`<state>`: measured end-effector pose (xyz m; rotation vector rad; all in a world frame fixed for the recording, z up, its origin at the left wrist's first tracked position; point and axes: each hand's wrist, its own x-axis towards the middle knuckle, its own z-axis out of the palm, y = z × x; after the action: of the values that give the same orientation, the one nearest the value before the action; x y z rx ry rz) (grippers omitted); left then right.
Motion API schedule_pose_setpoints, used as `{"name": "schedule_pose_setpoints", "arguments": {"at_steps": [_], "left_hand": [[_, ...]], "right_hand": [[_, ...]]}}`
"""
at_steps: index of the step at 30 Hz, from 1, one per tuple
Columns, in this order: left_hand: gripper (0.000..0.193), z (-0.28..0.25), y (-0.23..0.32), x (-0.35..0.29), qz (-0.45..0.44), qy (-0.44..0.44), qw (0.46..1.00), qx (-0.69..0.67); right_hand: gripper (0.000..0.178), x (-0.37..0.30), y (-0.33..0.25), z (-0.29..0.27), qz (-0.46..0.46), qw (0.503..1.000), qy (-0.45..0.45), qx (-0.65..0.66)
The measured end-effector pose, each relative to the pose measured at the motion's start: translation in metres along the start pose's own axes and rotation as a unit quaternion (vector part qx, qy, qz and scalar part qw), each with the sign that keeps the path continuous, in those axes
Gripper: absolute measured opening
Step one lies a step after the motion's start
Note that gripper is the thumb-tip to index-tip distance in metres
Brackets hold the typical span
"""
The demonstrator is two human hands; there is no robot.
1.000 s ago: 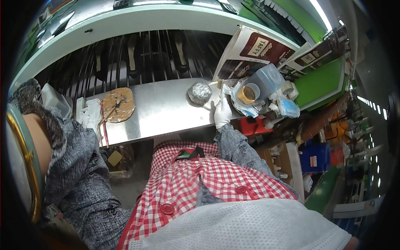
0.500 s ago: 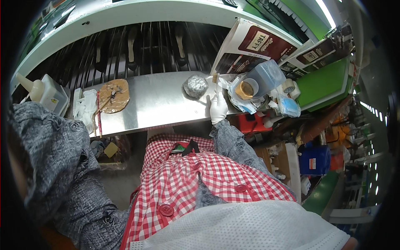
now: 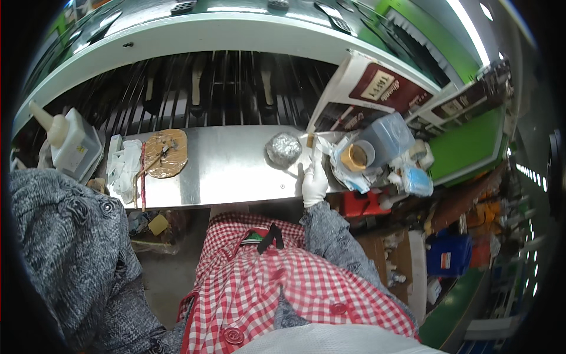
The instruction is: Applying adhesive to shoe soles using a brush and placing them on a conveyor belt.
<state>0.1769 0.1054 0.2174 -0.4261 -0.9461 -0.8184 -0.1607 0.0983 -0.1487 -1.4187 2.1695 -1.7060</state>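
Note:
My right hand (image 3: 314, 182), in a white glove, rests at the right end of the steel counter (image 3: 230, 171). Its fingers point up and seem to pinch a thin pale stick (image 3: 312, 147) over crumpled white wrap. A foil ball (image 3: 283, 148) lies just left of the fingertips. Only the grey knitted sleeve (image 3: 59, 248) of my left arm shows, at the left edge; the left hand itself is out of sight. At the counter's left end a round brown disc (image 3: 166, 152) lies with red-handled sticks across it.
A dark grill (image 3: 206, 88) runs behind the counter. A white squeeze bottle (image 3: 68, 138) and crumpled white gloves (image 3: 122, 168) sit at the left. A clear tub (image 3: 386, 137), a brown roll (image 3: 355, 156) and a red-brown box (image 3: 377, 88) crowd the right.
My left sleeve has dropped lower along the left edge, uncovering the white squeeze bottle. The right hand has stayed beside the foil ball.

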Motion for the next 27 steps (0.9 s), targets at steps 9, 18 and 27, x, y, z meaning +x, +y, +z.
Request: {"name": "schedule_pose_setpoints", "arguments": {"at_steps": [9,18,27], "left_hand": [[0.019,-0.002,0.021,-0.018,-0.077,0.036,0.994,0.072],[0.017,0.008,0.002,-0.023,-0.09,0.033,0.995,0.035],[0.015,0.022,-0.005,-0.026,-0.008,0.02,1.0,-0.013]], "right_hand": [[0.03,0.007,-0.019,-0.007,-0.024,0.999,0.0,-0.039],[0.032,0.008,-0.013,-0.008,-0.036,0.999,0.005,-0.025],[0.034,0.002,-0.02,-0.01,-0.039,0.998,-0.024,-0.046]]}}
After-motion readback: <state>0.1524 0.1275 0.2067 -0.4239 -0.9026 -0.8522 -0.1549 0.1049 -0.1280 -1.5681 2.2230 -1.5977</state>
